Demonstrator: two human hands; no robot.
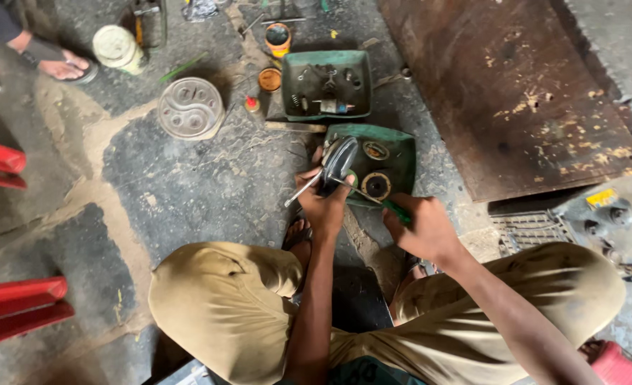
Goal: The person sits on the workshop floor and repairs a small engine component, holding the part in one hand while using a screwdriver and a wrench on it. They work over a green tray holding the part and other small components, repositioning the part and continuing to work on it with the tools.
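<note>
I squat over a green instrument housing [394, 153] lying on the concrete floor, with two round openings in its face. My left hand [323, 203] grips a round dark gauge unit [339, 160] tilted at the housing's left edge; a thin metal stem sticks out to the lower left. My right hand [423, 228] holds a green-handled screwdriver [380, 202], whose shaft points left toward the gauge unit.
A green tray [362, 71] of small parts sits just behind the housing. A round metal cover [190, 108], small tins [278, 39] and a white jar [118, 47] lie further back. A rusty metal sheet [515, 93] is at right, red chair parts [2, 164] at left, another person's sandalled foot [63, 68] at top left.
</note>
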